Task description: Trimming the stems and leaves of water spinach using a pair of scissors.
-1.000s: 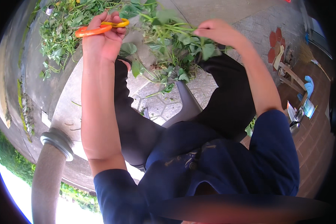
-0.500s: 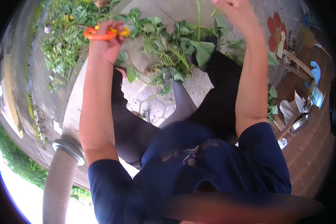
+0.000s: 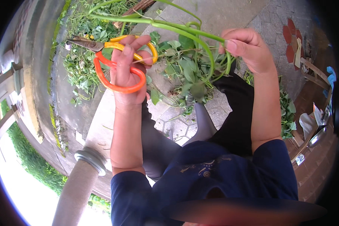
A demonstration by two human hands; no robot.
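Scissors with one orange and one yellow handle (image 3: 96, 46) hang on my left hand (image 3: 128, 75), the fingers in and around the loops. Their metal blades point left and look parted. Level with it on the right, my right hand (image 3: 248, 49) pinches long green plant stems (image 3: 169, 25) between thumb and fingers. The stems stretch left above the scissors, and some curve down below the right hand. Leafy vines (image 3: 188, 69) lie beneath and between both hands, partly hidden by the stems.
A larger heap of cut greens (image 3: 81, 71) lies on the pavement at the left. More leaves (image 3: 287, 113) sit right of my right arm. A grey round column (image 3: 73, 188) stands at the lower left. Wooden furniture (image 3: 314, 79) with blue and white items is at the far right.
The stems now stretch across from my right hand toward the left. My left hand has turned so the scissors' blades show. Both hands appear lower in the view, which has shifted.
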